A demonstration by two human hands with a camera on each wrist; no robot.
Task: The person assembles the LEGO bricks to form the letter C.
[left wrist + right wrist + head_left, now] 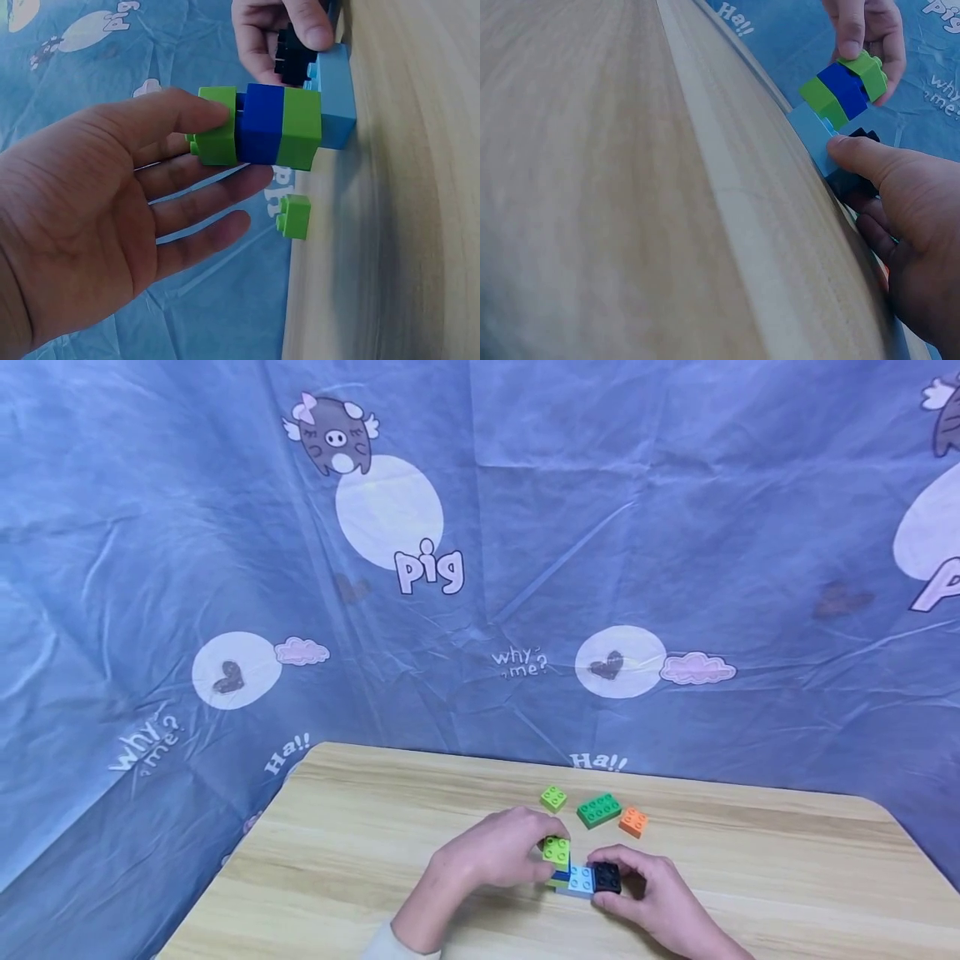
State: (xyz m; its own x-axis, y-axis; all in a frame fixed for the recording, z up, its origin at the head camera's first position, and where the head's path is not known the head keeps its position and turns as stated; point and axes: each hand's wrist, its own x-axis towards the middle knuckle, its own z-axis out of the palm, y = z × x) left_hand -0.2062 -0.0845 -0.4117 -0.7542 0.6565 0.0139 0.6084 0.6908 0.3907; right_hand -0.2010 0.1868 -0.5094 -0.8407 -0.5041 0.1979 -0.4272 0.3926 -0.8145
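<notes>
Nearest us, a pale sleeve (397,943) leads to the left hand (498,852), its grip pinching an upper lime-green studded plastic brick (556,850) between thumb and fingers; beside it, the right hand (660,893) grips a black studded plastic brick (607,877), its thumb also touching a light blue studded plastic brick (581,880); between the hands, under the pinched brick, we see a dark blue plastic brick (262,124) and a lower lime-green plastic brick (300,127), the latter touching the light blue one's left end; a slim gap shows between the upper lime and the blue, so we judge that joint loose; whether the black brick sits on the light blue one or beside it, we cannot tell; we expect all these to be light, stiff, fairly smooth and hard to break, best held by opposite flat side walls, low down, leaving the studs free; farther off on the wood-grain surface (315,843) lie an orange square plastic brick (633,822), a green oblong plastic brick (599,811) and a loose lime-green square plastic brick (553,799); behind hangs a creased blue printed cloth (540,543).
</notes>
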